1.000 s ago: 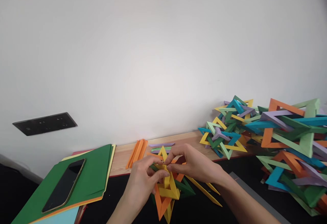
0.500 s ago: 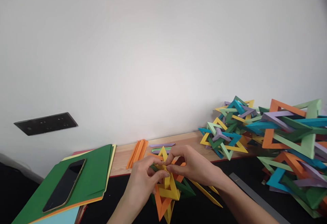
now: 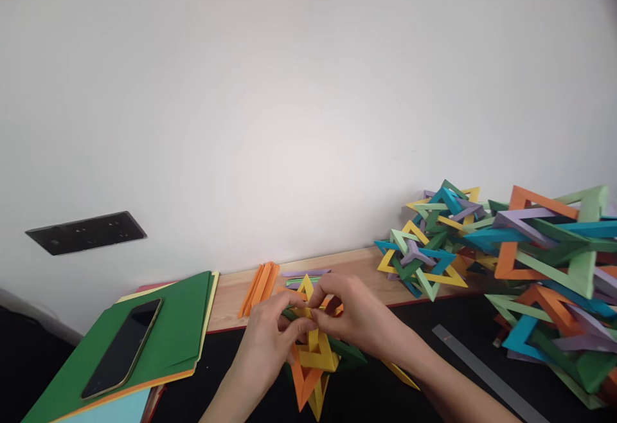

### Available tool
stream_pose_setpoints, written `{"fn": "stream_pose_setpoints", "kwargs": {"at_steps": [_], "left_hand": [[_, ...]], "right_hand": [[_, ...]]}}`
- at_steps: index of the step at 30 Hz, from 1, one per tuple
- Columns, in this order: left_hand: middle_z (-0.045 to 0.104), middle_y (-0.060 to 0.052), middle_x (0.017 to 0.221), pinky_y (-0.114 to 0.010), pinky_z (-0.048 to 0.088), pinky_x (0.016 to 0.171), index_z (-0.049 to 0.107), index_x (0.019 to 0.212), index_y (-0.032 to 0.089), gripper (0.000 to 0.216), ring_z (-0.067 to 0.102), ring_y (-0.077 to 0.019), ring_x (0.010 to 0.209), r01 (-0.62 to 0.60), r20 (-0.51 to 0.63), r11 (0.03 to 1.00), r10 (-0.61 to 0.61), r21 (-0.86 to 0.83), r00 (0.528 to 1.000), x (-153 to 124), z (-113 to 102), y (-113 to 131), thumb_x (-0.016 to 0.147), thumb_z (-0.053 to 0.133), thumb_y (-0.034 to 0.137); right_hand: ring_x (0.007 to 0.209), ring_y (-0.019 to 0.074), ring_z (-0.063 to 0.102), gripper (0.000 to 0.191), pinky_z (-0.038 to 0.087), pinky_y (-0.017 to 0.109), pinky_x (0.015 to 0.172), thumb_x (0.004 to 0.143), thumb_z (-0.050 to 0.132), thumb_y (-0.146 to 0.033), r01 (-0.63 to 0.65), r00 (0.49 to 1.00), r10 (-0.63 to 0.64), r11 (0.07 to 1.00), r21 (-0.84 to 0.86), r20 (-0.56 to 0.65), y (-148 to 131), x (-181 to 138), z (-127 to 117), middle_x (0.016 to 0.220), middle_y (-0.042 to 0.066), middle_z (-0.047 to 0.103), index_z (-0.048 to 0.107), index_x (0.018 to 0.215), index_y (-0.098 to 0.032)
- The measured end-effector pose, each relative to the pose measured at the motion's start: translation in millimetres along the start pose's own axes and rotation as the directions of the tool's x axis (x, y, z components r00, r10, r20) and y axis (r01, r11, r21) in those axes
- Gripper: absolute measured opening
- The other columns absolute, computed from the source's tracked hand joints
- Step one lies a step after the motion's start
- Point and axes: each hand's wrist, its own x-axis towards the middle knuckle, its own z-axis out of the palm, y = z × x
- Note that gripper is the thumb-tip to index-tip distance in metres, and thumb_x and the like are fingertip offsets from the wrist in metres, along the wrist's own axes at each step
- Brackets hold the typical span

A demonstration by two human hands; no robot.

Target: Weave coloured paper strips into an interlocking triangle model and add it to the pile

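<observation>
Between my hands is a folded paper star model (image 3: 318,360) in yellow, orange and dark green, standing over the black mat. My left hand (image 3: 270,333) pinches its upper part from the left, thumb and forefinger bent round the paper. From the right, my right hand (image 3: 344,310) pinches the same upper area, its fingertips almost meeting those of my left. The fingers hide the exact joint being gripped. A yellow folded strip (image 3: 402,375) lies on the mat, partly under my right forearm.
Orange folded strips (image 3: 259,289) and purple and green strips (image 3: 306,275) lie on the wooden surface (image 3: 357,269). Left is a phone (image 3: 123,346) on green paper sheets (image 3: 186,326). Several finished paper stars (image 3: 419,259) pile up right, near a grey ruler (image 3: 486,371). A wall stands behind.
My right hand and forearm have shifted slightly left and down, covering more of the yellow strips. The star has tilted a little; both hands keep their pinch on it.
</observation>
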Motion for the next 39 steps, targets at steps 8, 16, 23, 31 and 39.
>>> {"fn": "stream_pose_setpoints", "kwargs": {"at_steps": [8, 16, 23, 31, 39], "left_hand": [[0.054, 0.007, 0.052, -0.017, 0.034, 0.034, 0.056, 0.079, 0.02, 0.006, 0.049, -0.0087, 0.034, 0.04, 0.034, 0.999, -0.039, -0.021, 0.999, -3.0, -0.8, 2.4, 0.074, 0.059, 0.019], [0.053, 0.007, 0.054, -0.018, 0.038, 0.034, 0.059, 0.076, 0.019, 0.011, 0.049, -0.0089, 0.035, 0.051, -0.005, 0.998, -0.052, -0.028, 0.999, -1.8, -0.7, 7.9, 0.07, 0.066, 0.024], [0.051, 0.008, 0.049, -0.018, 0.038, 0.035, 0.058, 0.075, 0.02, 0.003, 0.048, -0.0092, 0.034, 0.027, -0.01, 0.999, -0.027, -0.02, 1.0, 0.2, -1.0, 2.9, 0.073, 0.06, 0.02], [0.05, 0.008, 0.049, -0.018, 0.038, 0.035, 0.057, 0.077, 0.02, 0.006, 0.048, -0.0091, 0.035, 0.014, -0.015, 1.0, -0.014, 0.021, 1.0, -0.2, -1.9, 2.2, 0.074, 0.062, 0.024], [0.054, 0.007, 0.051, -0.019, 0.036, 0.037, 0.057, 0.077, 0.019, 0.008, 0.047, -0.009, 0.035, 0.014, -0.035, 0.999, -0.012, 0.039, 0.999, 1.7, -4.3, 0.4, 0.075, 0.06, 0.026]], "right_hand": [[0.057, 0.0108, 0.058, 0.007, 0.046, 0.022, 0.055, 0.075, 0.059, -0.02, -0.074, 0.991, 0.054, 0.984, 0.16, 0.124, 3.1, 1.6, -7.1, 0.073, -0.001, 0.063, 0.06, 0.069, -0.017], [0.069, 0.0141, 0.061, 0.012, 0.051, 0.025, 0.065, 0.075, 0.06, -0.017, -0.06, 0.987, 0.035, 0.986, 0.155, 0.155, 8.1, 4.8, -15.4, 0.079, 0.001, 0.068, 0.072, 0.078, -0.017], [0.066, 0.0135, 0.06, 0.009, 0.049, 0.023, 0.062, 0.074, 0.059, -0.015, -0.02, 0.997, 0.01, 0.991, 0.13, 0.079, 5.5, 3.9, -6.1, 0.074, 0.001, 0.067, 0.068, 0.072, -0.016], [0.069, 0.0141, 0.059, 0.012, 0.047, 0.023, 0.063, 0.077, 0.061, -0.018, -0.023, 0.99, -0.001, 0.985, 0.172, 0.138, 7.8, 6.0, -12.6, 0.077, 0.001, 0.067, 0.073, 0.074, -0.017], [0.066, 0.0127, 0.058, 0.013, 0.046, 0.021, 0.061, 0.076, 0.059, -0.012, 0.056, 0.997, -0.064, 0.989, 0.135, 0.053, 7.0, 6.9, -4.6, 0.073, 0.002, 0.065, 0.071, 0.073, -0.016]]}}
